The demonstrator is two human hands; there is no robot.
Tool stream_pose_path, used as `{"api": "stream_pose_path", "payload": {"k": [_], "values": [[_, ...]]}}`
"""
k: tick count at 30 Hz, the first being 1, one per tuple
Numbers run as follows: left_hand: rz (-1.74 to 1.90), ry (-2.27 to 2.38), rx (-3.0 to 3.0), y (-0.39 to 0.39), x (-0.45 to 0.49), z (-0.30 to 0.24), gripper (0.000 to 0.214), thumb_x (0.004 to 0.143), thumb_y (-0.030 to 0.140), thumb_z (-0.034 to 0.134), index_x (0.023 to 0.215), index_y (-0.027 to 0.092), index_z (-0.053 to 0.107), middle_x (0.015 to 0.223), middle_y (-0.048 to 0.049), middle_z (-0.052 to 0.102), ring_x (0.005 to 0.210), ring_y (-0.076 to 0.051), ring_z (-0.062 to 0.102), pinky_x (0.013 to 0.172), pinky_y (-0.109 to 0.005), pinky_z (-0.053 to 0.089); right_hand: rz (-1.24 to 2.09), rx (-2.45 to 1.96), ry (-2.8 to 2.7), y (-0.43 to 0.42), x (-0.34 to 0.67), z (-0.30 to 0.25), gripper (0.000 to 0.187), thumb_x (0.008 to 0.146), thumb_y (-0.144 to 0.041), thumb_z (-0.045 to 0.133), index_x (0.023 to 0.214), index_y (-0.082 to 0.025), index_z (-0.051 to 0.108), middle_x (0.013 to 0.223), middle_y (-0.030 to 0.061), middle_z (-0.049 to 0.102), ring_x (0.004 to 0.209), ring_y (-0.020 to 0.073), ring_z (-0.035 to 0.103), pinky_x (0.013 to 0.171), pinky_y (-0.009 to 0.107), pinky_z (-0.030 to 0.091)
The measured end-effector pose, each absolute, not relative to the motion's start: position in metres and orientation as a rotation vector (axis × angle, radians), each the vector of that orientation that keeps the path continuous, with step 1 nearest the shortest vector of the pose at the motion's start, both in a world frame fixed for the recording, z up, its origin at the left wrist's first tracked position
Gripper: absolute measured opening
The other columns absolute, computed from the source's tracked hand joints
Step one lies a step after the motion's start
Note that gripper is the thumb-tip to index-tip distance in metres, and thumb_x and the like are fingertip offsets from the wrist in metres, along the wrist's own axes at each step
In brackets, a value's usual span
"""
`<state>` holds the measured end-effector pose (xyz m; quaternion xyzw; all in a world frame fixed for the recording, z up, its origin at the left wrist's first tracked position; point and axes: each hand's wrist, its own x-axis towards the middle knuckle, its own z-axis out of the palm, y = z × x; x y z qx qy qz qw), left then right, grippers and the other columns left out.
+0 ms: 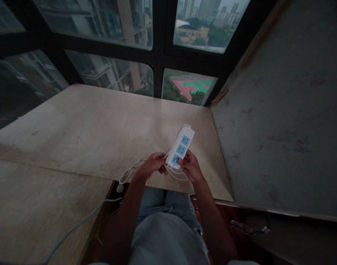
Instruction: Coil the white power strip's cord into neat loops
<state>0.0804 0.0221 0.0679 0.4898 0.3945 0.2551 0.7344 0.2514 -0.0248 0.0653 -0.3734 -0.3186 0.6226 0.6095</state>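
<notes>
A white power strip (pixel 180 148) with three blue socket panels is held tilted above the pale ledge, its far end pointing up and right. My right hand (pixel 191 166) is closed on its near right side, thumb on the lowest panel. At its near left corner, my left hand (pixel 155 164) has its fingers curled round the strip's white cord (pixel 131 169); its fingertips touch or nearly touch the strip, and the exact grip is partly hidden. Cord loops show below and behind the strip. The white plug (pixel 120 188) hangs at the ledge's front edge, left of my left forearm.
The pale ledge (pixel 102 117) runs to dark-framed windows (pixel 157 55) and joins another surface (pixel 33 206) at left, where a grey cable (pixel 74 230) lies. A patterned wall (pixel 281 121) bounds the right. A dark cord (pixel 251 231) lies low at right.
</notes>
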Motion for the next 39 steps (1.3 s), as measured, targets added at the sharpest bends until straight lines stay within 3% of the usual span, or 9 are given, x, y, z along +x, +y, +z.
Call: {"api": "stream_pose_path", "payload": {"k": [3,6,10,16,21,24,28,35,39], "values": [[0.626,0.914,1.008,0.027,0.083,0.066,0.034,0.068,0.045,0.071,0.081,0.013,0.068,0.065,-0.0056,0.067,0.052,-0.015,0.063,0.048,-0.022,0.044,1.355,-0.954,-0.784,-0.018,0.256,0.066,0.045,0.059,-0.027,0.084,0.100,-0.020,0.065,0.093,0.0024,0.073,0.080,0.0195,0.069,0.075,0.032,0.056],[0.748,0.947,1.008,0.034,0.089,0.063,0.031,0.068,0.041,0.069,0.083,0.014,0.069,0.070,-0.0039,0.067,0.038,-0.007,0.048,0.036,-0.019,0.029,1.203,-1.070,-0.818,-0.010,0.262,0.065,0.046,0.060,-0.026,0.082,0.102,-0.020,0.064,0.103,0.0043,0.071,0.088,0.0220,0.069,0.080,0.036,0.056],[0.834,0.953,1.022,0.045,0.096,0.068,0.032,0.069,0.042,0.068,0.086,0.014,0.071,0.075,-0.0033,0.065,0.034,0.000,0.028,0.035,-0.019,0.014,1.062,-1.142,-0.849,0.002,0.264,0.065,0.048,0.061,-0.025,0.080,0.105,-0.021,0.061,0.105,0.0048,0.071,0.091,0.0227,0.068,0.084,0.039,0.055],[0.878,0.967,1.015,0.062,0.108,0.091,0.030,0.067,0.041,0.070,0.082,0.016,0.064,0.054,0.0067,0.044,0.032,-0.002,0.026,0.035,-0.020,0.012,0.829,-1.248,-0.937,0.021,0.263,0.070,0.043,0.059,-0.026,0.079,0.097,-0.021,0.060,0.094,0.0034,0.071,0.083,0.0203,0.067,0.077,0.036,0.054],[0.971,1.040,1.097,0.070,0.122,0.099,0.022,0.068,0.037,0.070,0.073,0.018,0.059,0.050,0.0074,0.041,0.033,-0.004,0.030,0.035,-0.019,0.016,0.527,-1.488,-0.963,0.033,0.265,0.071,0.034,0.058,-0.030,0.079,0.085,-0.018,0.063,0.081,0.0050,0.068,0.076,0.0212,0.062,0.075,0.038,0.052],[1.020,1.078,1.184,0.070,0.129,0.096,0.021,0.068,0.035,0.069,0.068,0.018,0.057,0.056,0.0044,0.050,0.036,-0.005,0.035,0.034,-0.018,0.021,0.486,-1.475,-0.978,0.033,0.266,0.069,0.038,0.060,-0.034,0.079,0.090,-0.019,0.064,0.098,0.0099,0.065,0.100,0.0267,0.057,0.089,0.042,0.048],[1.060,1.003,1.191,0.069,0.134,0.098,0.023,0.074,0.038,0.061,0.065,0.017,0.056,0.056,0.0034,0.050,0.034,-0.004,0.035,0.034,-0.019,0.022,0.318,-1.423,-0.977,0.028,0.269,0.069,0.056,0.060,-0.036,0.080,0.109,-0.018,0.059,0.133,0.0141,0.042,0.131,0.0273,0.035,0.106,0.041,0.036],[1.103,0.829,0.907,0.070,0.144,0.117,0.025,0.068,0.038,0.068,0.069,0.014,0.061,0.059,0.0018,0.054,0.036,-0.002,0.032,0.036,-0.020,0.017,0.842,-1.049,-0.962,0.019,0.275,0.067,0.039,0.077,-0.040,0.067,0.111,-0.025,0.054,0.105,0.0040,0.062,0.097,0.0186,0.060,0.087,0.038,0.050],[1.093,0.715,0.738,0.075,0.152,0.129,0.021,0.070,0.031,0.070,0.072,0.012,0.062,0.058,0.0027,0.053,0.036,-0.001,0.032,0.036,-0.018,0.018,1.022,-0.815,-0.885,0.011,0.268,0.072,0.068,0.070,-0.036,0.074,0.129,-0.037,0.041,0.127,0.0036,0.054,0.108,0.0203,0.059,0.082,0.039,0.055]]}}
